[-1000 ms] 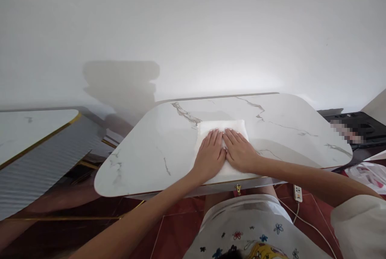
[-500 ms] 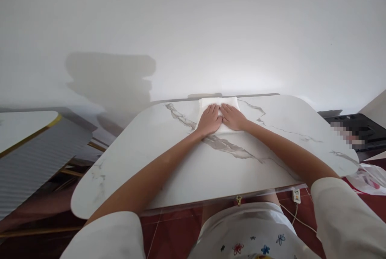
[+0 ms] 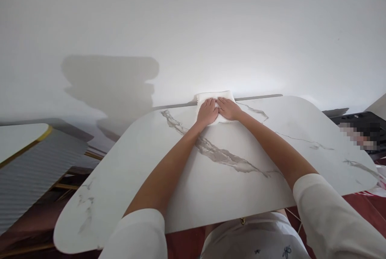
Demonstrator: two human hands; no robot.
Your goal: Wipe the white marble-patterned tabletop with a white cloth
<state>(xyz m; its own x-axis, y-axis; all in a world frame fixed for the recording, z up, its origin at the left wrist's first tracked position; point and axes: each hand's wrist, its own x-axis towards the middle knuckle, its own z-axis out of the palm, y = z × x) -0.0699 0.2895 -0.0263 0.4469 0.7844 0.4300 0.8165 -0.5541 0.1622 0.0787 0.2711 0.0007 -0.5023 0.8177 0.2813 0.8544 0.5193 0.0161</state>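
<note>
A folded white cloth [image 3: 224, 95] lies at the far edge of the white marble-patterned table [image 3: 235, 194], its back part passing over that edge toward the wall. Both palms press down on it. My left hand [image 3: 207, 111] rests flat on the cloth's left half, fingers stretched forward. Beside it, my right hand [image 3: 228, 108] is flat too, angled inward, so the fingertips of the two hands meet near the cloth's middle. What is under the palms is hidden.
A pale wall [image 3: 193, 29] stands close behind the table. To the left is another white tabletop [image 3: 21, 136] with a gold edge and a ribbed grey side. A black object [image 3: 362, 118], partly pixelated, sits beyond the table's right end. The floor [image 3: 187, 243] is dark red.
Both hands have slid the cloth forward, away from me, so it now reaches past the table's far edge. My body has leaned closer to the table.
</note>
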